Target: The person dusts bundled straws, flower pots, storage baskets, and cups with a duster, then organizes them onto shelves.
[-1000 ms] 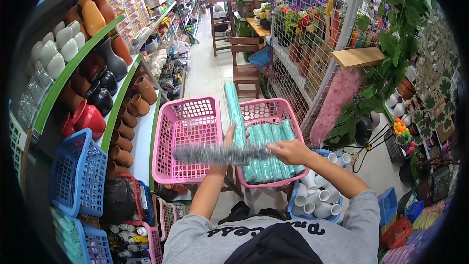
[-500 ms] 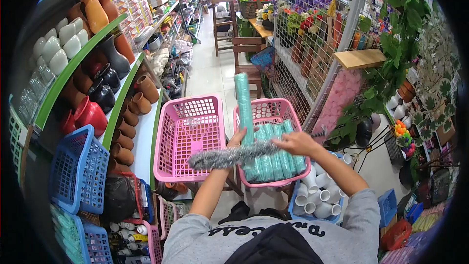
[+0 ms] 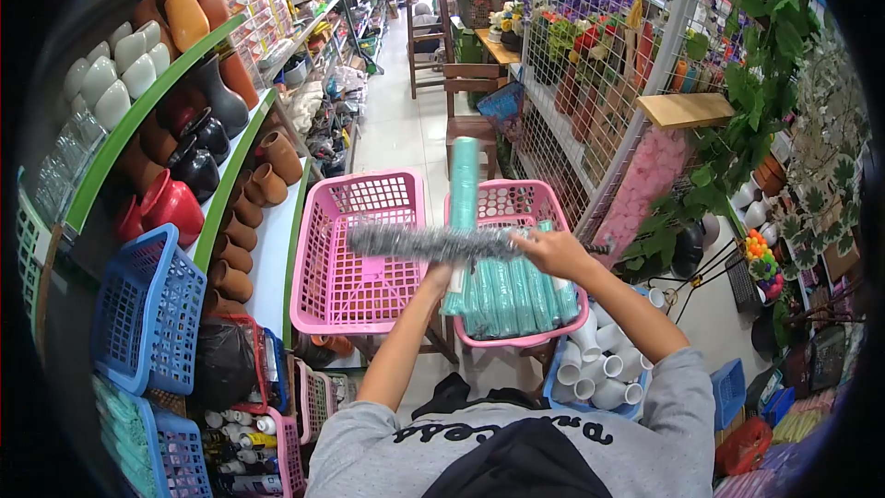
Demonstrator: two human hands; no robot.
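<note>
My right hand (image 3: 546,252) is closed round the handle end of a fluffy grey duster (image 3: 415,243), which lies level across the two baskets and is blurred. Behind the duster, my left hand (image 3: 437,278) grips an upright green plastic-wrapped roll (image 3: 464,186); its fingers are mostly hidden. More green wrapped rolls (image 3: 507,300) lie side by side in the right pink basket (image 3: 525,342). The left pink basket (image 3: 358,325) has an open-grid floor and stands beside it.
Shelves of clay pots (image 3: 267,183) and vases line the left side. A blue basket (image 3: 147,314) sits at lower left. White vases (image 3: 608,369) fill a blue crate near my right elbow. A wooden chair (image 3: 470,101) stands ahead, with wire mesh at the right.
The duster has moved up and is now more level, crossing the roll higher. My right hand has risen with it. The upright roll stays in my left hand.
</note>
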